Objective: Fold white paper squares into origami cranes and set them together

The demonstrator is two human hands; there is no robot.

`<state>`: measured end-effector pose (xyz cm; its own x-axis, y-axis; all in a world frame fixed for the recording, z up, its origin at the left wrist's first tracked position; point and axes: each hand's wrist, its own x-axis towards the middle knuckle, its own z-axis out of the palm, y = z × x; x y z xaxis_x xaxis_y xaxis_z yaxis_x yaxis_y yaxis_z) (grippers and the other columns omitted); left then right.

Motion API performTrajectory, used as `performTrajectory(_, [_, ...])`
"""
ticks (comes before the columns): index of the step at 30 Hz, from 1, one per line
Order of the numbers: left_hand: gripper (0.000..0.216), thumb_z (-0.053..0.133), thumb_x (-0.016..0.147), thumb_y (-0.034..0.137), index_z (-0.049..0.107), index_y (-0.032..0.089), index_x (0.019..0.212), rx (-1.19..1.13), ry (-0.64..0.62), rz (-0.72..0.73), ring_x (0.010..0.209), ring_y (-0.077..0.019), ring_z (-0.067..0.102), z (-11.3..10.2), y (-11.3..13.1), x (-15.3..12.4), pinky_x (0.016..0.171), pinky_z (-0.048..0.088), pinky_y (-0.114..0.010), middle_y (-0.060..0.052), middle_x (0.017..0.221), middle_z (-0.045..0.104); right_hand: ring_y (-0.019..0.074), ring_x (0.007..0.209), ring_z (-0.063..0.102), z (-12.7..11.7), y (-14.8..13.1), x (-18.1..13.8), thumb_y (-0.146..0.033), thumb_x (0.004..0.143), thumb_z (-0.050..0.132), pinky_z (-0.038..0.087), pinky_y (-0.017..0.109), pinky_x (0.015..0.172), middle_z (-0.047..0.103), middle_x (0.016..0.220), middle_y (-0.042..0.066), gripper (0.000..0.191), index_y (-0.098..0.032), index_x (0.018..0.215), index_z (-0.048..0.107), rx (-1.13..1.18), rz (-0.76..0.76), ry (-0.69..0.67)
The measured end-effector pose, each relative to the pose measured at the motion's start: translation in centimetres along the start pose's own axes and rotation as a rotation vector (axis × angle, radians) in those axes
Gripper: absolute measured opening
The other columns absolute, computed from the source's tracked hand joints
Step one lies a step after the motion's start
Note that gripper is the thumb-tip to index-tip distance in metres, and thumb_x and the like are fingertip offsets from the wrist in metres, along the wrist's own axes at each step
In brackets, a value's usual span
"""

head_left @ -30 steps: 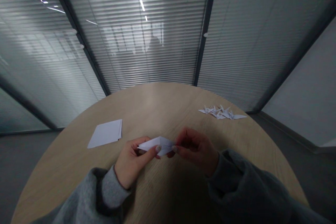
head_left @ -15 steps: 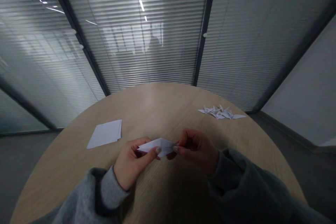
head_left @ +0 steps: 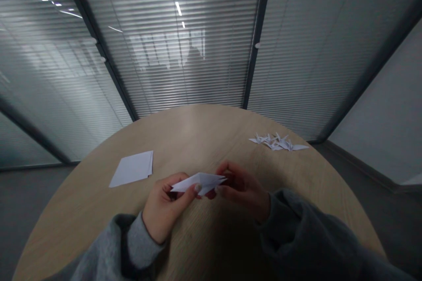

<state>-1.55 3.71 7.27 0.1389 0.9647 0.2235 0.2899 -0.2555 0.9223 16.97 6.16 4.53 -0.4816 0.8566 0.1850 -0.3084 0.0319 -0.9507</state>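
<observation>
Just above the table, a white folded paper (head_left: 206,180) with pointed ends is held in front of me. My left hand (head_left: 168,204) is closed on its left part, thumb on top and fingers behind and beneath. At the other end is my right hand (head_left: 245,193), its thumb and curled fingers around the right tips. The right index finger is raised a little off the paper, while other fingertips touch it from below. Two narrow points show between the right thumb and index finger. How firmly the right fingers pinch is partly hidden.
On the left of the round wooden table (head_left: 198,127) lies a small stack of white paper sheets (head_left: 132,169). Several folded white paper cranes (head_left: 278,142) are heaped at the right, near the edge. Glass panels with blinds (head_left: 204,74) stand behind the table.
The right index finger and thumb have shifted slightly left and parted, uncovering the paper's right tips. The left hand keeps its hold on the folded paper, which has tilted a little.
</observation>
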Motion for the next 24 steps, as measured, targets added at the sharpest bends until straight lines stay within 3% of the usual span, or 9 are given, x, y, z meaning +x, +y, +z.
performTrajectory(6, [0.026,0.061,0.074,0.036,0.064,0.014,0.060,0.048,-0.046,0.024,0.045,-0.0093,0.041,0.4,-0.1,-0.2,0.044,0.030,-0.020,0.001,0.051,0.053,0.0094,0.060,0.056,0.3,0.4,0.1,-0.046,0.057,0.078,0.047,0.023,0.061,0.058,0.066,-0.003,0.038,-0.017,0.068,0.056,-0.123,0.044,0.131])
performTrajectory(13, [0.029,0.059,0.075,0.038,0.064,0.013,0.062,0.034,-0.090,0.002,0.049,-0.0105,0.043,0.2,-0.4,-0.1,0.047,0.033,-0.021,0.000,0.053,0.054,0.0090,0.057,0.051,0.4,-0.2,0.2,-0.051,0.053,0.078,0.042,0.022,0.055,0.055,0.061,-0.003,0.043,-0.016,0.064,0.056,-0.138,0.073,0.168])
performTrajectory(24, [0.031,0.062,0.071,0.041,0.065,0.012,0.061,-0.020,-0.061,-0.122,0.047,-0.0103,0.044,0.3,-0.7,0.1,0.047,0.033,-0.021,-0.001,0.053,0.057,0.0125,0.059,0.053,0.0,-0.9,0.0,-0.051,0.063,0.071,0.041,0.024,0.054,0.057,0.061,0.000,0.037,-0.016,0.065,0.060,-0.327,0.025,0.155])
